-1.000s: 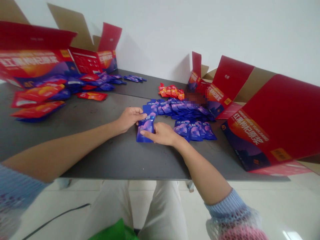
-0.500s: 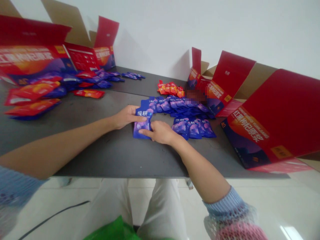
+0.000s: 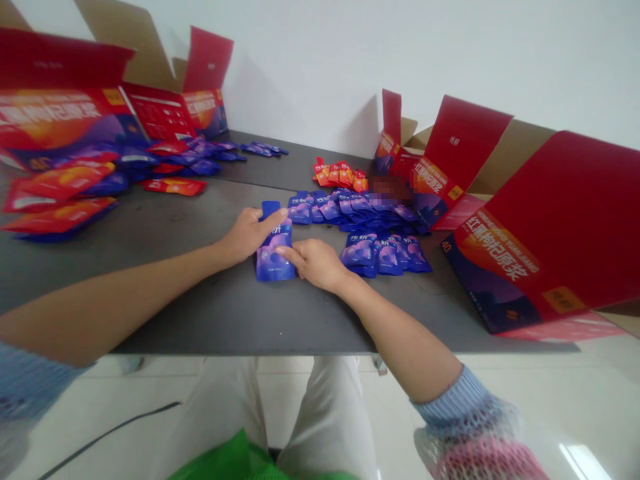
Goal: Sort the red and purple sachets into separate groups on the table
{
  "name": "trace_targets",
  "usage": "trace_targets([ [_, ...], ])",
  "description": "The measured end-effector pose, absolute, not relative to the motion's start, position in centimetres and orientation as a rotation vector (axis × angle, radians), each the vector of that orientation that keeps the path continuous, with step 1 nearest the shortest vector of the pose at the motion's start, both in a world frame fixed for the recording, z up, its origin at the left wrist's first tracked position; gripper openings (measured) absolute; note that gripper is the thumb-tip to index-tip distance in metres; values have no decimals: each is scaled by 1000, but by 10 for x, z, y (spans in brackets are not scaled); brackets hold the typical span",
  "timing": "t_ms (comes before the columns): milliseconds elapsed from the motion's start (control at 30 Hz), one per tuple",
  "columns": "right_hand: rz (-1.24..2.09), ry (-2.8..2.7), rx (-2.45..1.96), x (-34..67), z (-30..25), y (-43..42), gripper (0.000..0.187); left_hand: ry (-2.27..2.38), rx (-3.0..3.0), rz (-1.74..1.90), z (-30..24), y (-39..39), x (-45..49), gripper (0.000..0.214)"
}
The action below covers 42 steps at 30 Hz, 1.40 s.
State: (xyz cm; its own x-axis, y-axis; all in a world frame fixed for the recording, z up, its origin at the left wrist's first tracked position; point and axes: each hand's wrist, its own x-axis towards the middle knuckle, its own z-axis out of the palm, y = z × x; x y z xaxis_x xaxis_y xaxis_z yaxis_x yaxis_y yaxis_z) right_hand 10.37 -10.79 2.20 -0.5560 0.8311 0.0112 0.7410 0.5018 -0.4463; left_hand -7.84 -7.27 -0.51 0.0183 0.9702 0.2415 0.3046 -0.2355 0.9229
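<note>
A blue-purple pouch (image 3: 275, 261) with white lettering is held just over the dark table, between both hands. My left hand (image 3: 246, 233) grips its upper left side, the thumb lying across the front. From the right, my right hand (image 3: 320, 263) pinches the pouch's edge, thumb on its face. Whether more pouches lie behind this one is hidden. To the right rests a small overlapping row of the same blue pouches (image 3: 387, 256). Behind it, a longer spread of blue pouches (image 3: 350, 208) stretches toward the boxes.
Red pouches (image 3: 341, 175) lie behind the blue ones. Open red cartons (image 3: 540, 240) stand at the right, and another open carton (image 3: 50, 123) at the left. A mixed heap of red and blue pouches (image 3: 75, 180) sits before the left carton. The table's front edge (image 3: 240, 352) is near my legs.
The held pouch has moved slightly left, away from the spread of blue pouches. My left hand has shifted up a little, its thumb now higher on the pouch.
</note>
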Motion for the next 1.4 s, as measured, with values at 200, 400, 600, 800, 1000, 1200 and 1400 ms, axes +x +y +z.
trace_targets([
  [200, 655, -2336, -1350, 115, 41, -108, 67, 1342, 1438, 1280, -10, -60, -82, 62],
  [400, 518, -2409, -1906, 125, 65, -115, 47, 1417, 1654, 934, 0, -63, -83, 55],
  [600, 45, -2154, -2353, 133, 72, -120, 36, 1807, 2344, 598, 3, -71, -85, 40],
  [800, -139, -1948, -2403, 155, 75, -117, 36, 1947, 2403, 419, 7, -73, -84, 42],
  [1000, -249, -1845, -2202, 155, 77, -117, 38, 2032, 2392, 310, 13, -76, -81, 41],
  [1200, -234, -2218, -1957, 120, 62, -128, 26, 2040, 2380, 292, 13, -78, -79, 42],
  [1400, -161, -2405, -1930, 107, 50, -136, 23, 2032, 2380, 312, 11, -75, -81, 42],
])
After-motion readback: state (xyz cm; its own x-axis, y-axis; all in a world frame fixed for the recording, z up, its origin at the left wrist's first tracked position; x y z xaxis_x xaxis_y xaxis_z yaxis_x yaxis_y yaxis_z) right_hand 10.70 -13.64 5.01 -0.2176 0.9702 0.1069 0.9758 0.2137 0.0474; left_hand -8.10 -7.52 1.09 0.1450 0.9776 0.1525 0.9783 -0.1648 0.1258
